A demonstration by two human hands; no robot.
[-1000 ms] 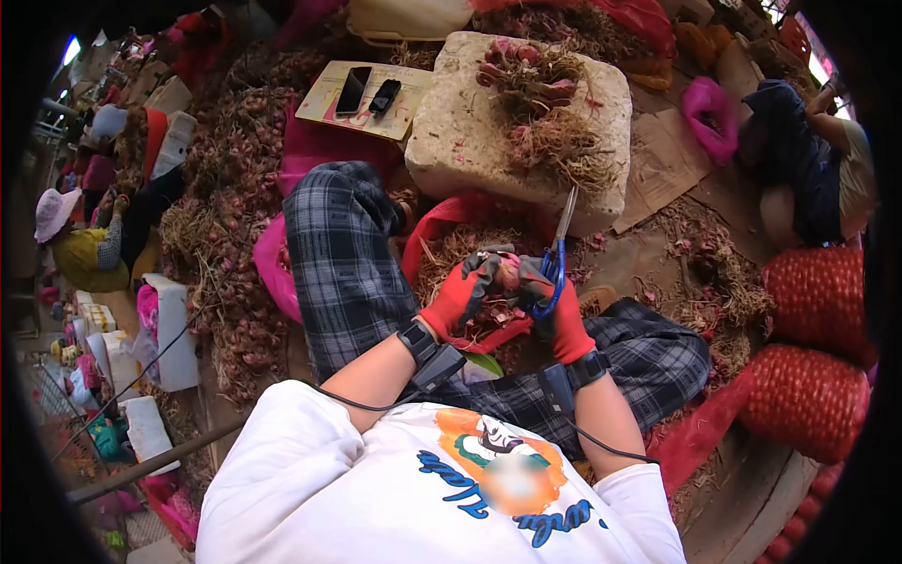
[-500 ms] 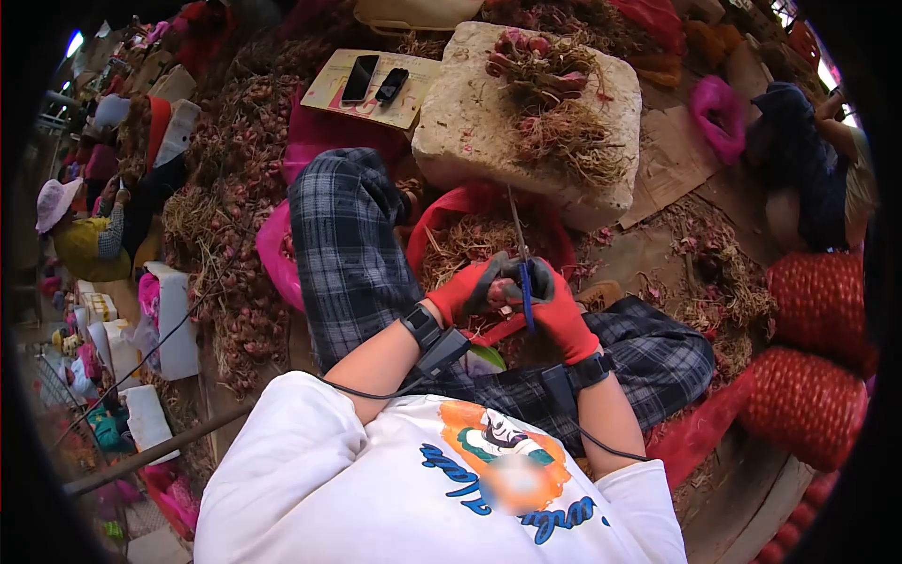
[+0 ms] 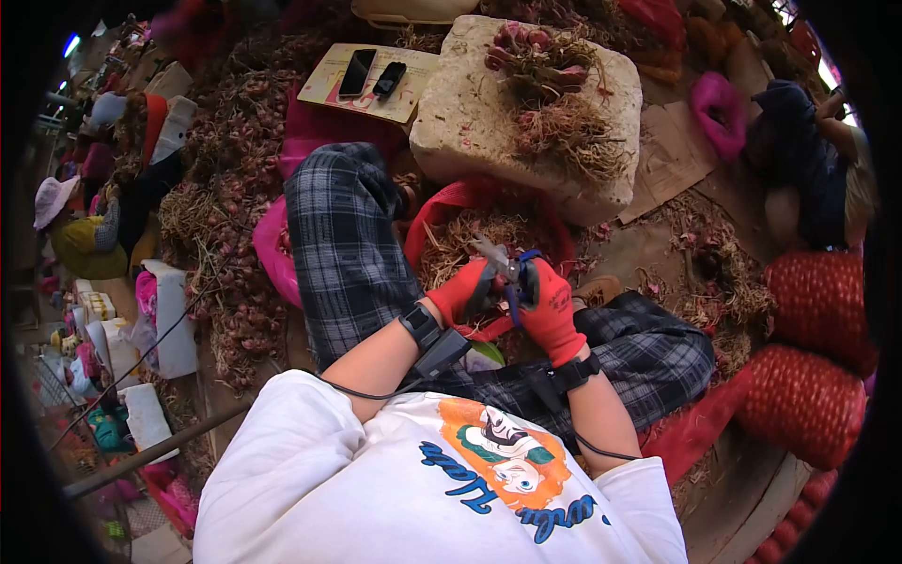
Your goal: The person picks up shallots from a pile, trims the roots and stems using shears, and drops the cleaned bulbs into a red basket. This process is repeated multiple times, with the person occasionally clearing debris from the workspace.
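Note:
My right hand (image 3: 548, 305), in a red glove with dark grey fingers, is closed on the blue handles of a pair of scissors (image 3: 496, 256). Their blades point up and left, over the fingers of my left hand (image 3: 467, 289). That hand wears a matching glove and is closed around what looks like a shallot, mostly hidden by the fingers. Just beyond both hands, between my legs, a red-rimmed container (image 3: 418, 224) holds dry roots and stalk trimmings (image 3: 460, 240).
A pale foam block (image 3: 460, 122) bears a bunch of shallots (image 3: 540, 70) with dry roots. Left of it, a phone (image 3: 358, 72) and a small black device (image 3: 389, 79) lie on a board. Shallots heap at left; full red net sacks (image 3: 803, 404) stand at right. Other people sit nearby.
The scissors have swung from pointing away toward the foam block to pointing up and left, with the blades nearer my left hand. My right hand has turned and shifted slightly; the left stays almost in place.

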